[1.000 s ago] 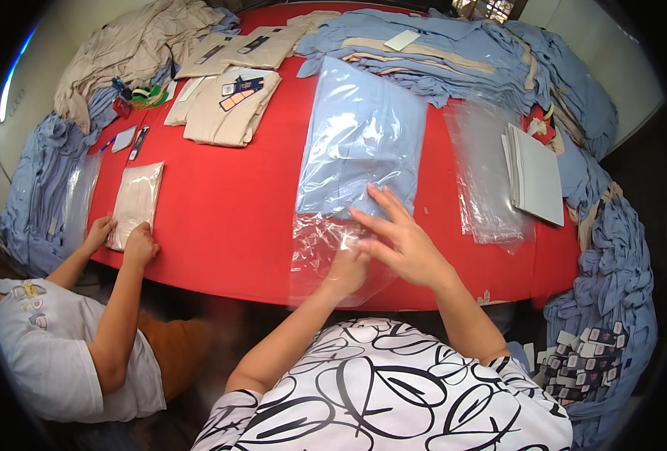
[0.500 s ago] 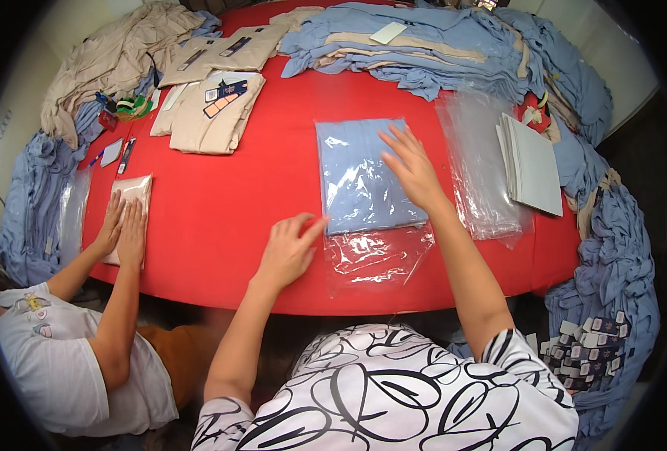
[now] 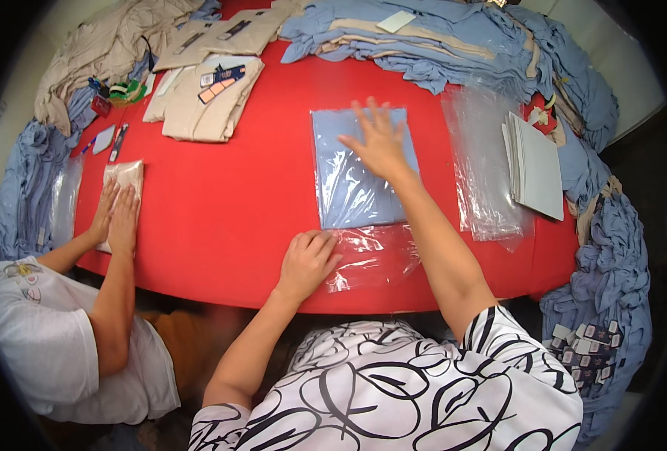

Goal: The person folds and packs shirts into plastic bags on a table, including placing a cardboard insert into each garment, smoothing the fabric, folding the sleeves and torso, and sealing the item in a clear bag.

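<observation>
A folded blue garment inside a clear plastic bag (image 3: 352,188) lies flat on the red table (image 3: 251,195). My right hand (image 3: 378,139) presses flat on the bag's far part, fingers spread. My left hand (image 3: 307,259) rests curled on the bag's open near end (image 3: 371,259), pinching the loose plastic against the table near its front edge.
A stack of empty clear bags (image 3: 483,165) and white card sheets (image 3: 536,161) lie to the right. Folded beige garments (image 3: 209,105) and blue garment heaps (image 3: 438,41) fill the far side. At the left, another person's hands (image 3: 119,214) press a small bagged beige garment (image 3: 127,177).
The bagged blue garment went from held up to lying flat. My right hand slid farther up the bag; my left hand settled on its open near end.
</observation>
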`<state>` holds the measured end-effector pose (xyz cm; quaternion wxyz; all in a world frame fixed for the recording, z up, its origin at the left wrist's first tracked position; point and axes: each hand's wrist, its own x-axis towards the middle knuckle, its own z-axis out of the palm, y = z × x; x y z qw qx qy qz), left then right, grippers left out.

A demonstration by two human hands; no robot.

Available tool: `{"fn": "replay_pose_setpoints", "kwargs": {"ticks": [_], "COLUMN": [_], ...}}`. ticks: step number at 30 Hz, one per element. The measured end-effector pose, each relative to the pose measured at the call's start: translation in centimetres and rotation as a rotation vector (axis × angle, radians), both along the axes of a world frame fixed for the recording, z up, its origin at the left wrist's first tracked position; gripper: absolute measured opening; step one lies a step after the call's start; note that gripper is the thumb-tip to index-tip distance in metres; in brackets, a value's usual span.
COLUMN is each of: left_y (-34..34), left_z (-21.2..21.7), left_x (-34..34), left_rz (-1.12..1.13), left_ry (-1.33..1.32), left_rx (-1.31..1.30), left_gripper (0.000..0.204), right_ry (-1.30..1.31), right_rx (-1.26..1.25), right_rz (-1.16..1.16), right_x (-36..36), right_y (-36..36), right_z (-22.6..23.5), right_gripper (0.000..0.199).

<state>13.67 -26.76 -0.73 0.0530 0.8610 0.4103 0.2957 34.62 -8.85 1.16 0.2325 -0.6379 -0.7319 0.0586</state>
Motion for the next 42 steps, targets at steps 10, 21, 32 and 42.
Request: {"fn": "replay_pose_setpoints", "kwargs": {"ticks": [10,21,32,42], "left_y": [1.2,2.9,1.9,0.4], "left_z": [1.0,-0.8,-0.3,0.0], "left_x": [-0.3,0.1,0.1,0.6], "left_rz": [-0.133,-0.388,-0.416,-0.333], "left_ry": [0.074,0.193,0.142,0.068], "left_rx": [0.079,-0.071,-0.012,-0.337], "left_gripper": [0.044,0.056,0.058,0.053], "right_ry": [0.460,1.179,-0.031,-0.238], "right_rx": [0.081,-0.244,-0.036,0.038], "right_rz": [-0.097,-0.246,-0.097,-0.012], "right_x": [7.7,9.8,4.8,-3.7], "right_y": [-9.3,-20.9,-15.1,-1.6], "right_z": [-0.6,0.5,5.6,-1.2], "right_gripper": [0.049,0.026,0.062,0.079]}}
